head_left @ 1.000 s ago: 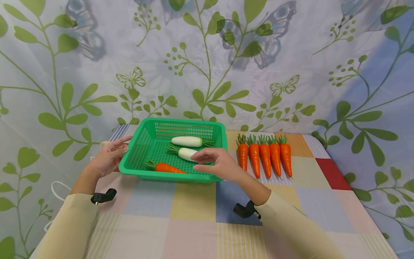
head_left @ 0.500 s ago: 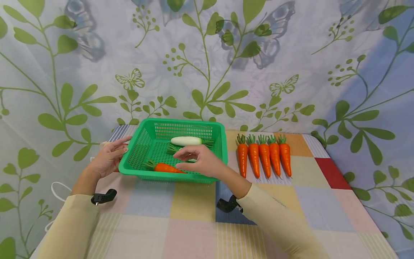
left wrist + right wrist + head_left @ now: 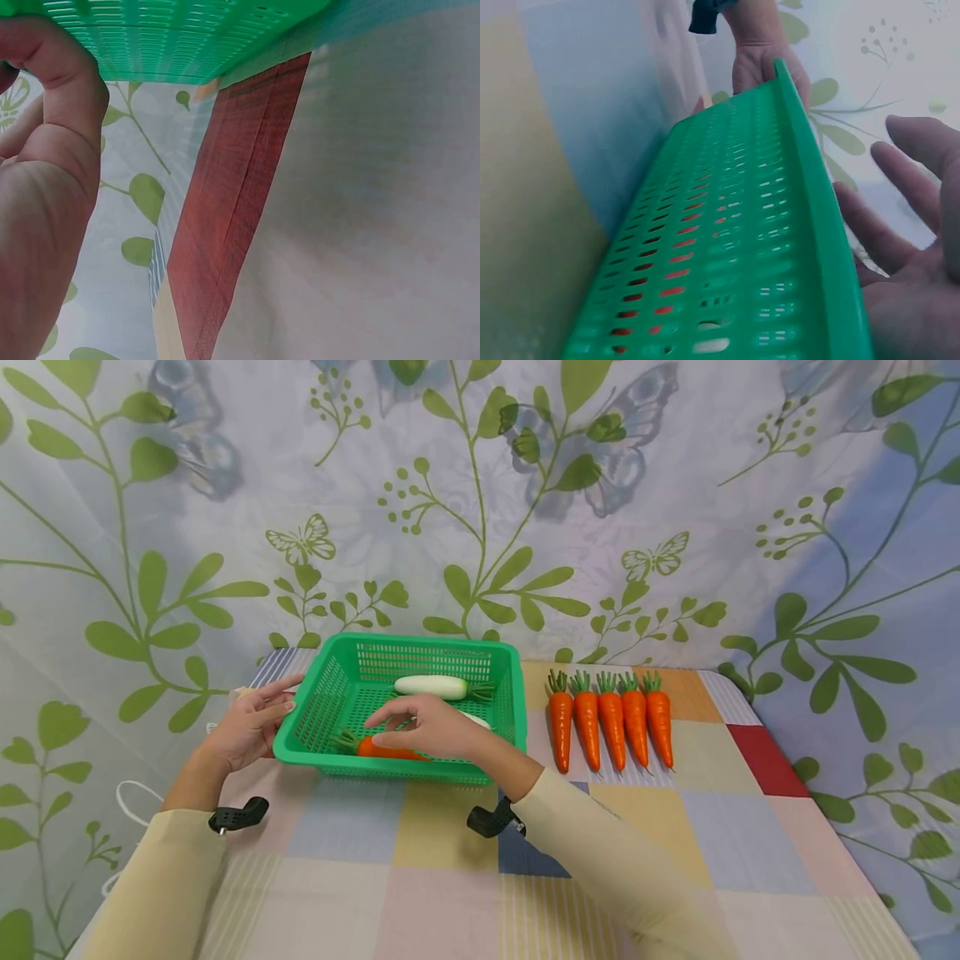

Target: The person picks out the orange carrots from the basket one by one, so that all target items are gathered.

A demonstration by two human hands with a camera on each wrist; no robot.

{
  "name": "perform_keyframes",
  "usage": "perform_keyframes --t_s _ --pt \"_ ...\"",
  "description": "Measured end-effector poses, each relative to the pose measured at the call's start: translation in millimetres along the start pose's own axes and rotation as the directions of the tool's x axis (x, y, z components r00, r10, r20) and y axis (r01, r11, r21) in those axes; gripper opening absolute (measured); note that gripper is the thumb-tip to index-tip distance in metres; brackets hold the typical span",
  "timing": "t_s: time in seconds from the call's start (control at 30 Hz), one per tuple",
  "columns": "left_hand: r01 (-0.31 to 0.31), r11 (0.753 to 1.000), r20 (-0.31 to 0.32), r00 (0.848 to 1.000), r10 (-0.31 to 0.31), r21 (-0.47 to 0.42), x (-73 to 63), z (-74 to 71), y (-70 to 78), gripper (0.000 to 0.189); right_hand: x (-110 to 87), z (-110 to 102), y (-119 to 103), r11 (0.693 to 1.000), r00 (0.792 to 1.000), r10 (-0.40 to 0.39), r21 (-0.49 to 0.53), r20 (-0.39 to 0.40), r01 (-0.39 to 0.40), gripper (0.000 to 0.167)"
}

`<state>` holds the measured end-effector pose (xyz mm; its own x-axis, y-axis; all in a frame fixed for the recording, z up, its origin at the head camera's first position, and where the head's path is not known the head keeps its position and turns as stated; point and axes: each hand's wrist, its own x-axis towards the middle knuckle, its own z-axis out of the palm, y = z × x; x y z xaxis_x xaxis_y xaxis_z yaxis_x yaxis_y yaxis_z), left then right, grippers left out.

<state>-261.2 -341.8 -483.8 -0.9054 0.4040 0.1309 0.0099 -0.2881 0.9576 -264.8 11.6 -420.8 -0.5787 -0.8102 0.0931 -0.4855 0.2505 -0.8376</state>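
Note:
A green plastic basket (image 3: pixel 405 767) holds two white radishes and one carrot. The back radish (image 3: pixel 430 687) lies with its leaves to the right; the front radish (image 3: pixel 477 721) is mostly hidden by my right hand. The carrot (image 3: pixel 369 747) lies along the front wall, leaves to the left. My left hand (image 3: pixel 247 729) rests at the basket's left end, fingers and thumb against the rim's outer side. My right hand (image 3: pixel 431 727) hovers within the basket's outline over the carrot, loosely bent, thumb apart from the fingers and nothing between them. In the right wrist view its fingers spread beyond the green rim.
Several carrots (image 3: pixel 611 722) lie side by side to the right of the basket, leaves toward the back. A patchwork cloth (image 3: pixel 442 902) covers the table. A leaf-patterned curtain (image 3: pixel 480 485) hangs behind. A white cable (image 3: pixel 133 793) loops at the left.
My right hand has moved left across the basket, from beside the front radish to over the carrot, covering most of that radish. The left hand stays at the rim.

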Motion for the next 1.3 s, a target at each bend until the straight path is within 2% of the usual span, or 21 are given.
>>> perform_keyframes --t_s 0.23,0.53,0.77,1.0,1.3 --pt "0.006 1.000 -0.006 1.000 -0.006 -0.008 0.7 -0.4 -0.1 0.053 21.5 -3.2 -3.9 0.993 0.988 0.096 -0.084 0.123 -0.086 0.034" --pt "0.008 1.000 0.007 1.000 -0.008 -0.026 1.0 -2.8 -0.9 0.053 43.9 -2.2 3.0 0.968 0.963 0.219 -0.159 0.159 -0.194 0.041" --pt "0.002 1.000 0.003 1.000 -0.002 -0.021 1.8 -2.3 0.7 0.052 55.3 -3.0 8.6 0.943 0.919 0.285 -0.252 0.271 -0.218 0.051" --pt "0.000 1.000 -0.007 1.000 -0.001 -0.023 0.7 0.2 2.1 0.053 58.5 -6.2 13.2 0.928 0.898 0.331 -0.273 0.291 -0.254 0.047" --pt "-0.013 1.000 0.007 1.000 0.013 -0.028 -0.2 1.2 0.8 0.053 62.1 -4.5 17.4 0.918 0.849 0.364 -0.302 0.384 -0.256 0.044"
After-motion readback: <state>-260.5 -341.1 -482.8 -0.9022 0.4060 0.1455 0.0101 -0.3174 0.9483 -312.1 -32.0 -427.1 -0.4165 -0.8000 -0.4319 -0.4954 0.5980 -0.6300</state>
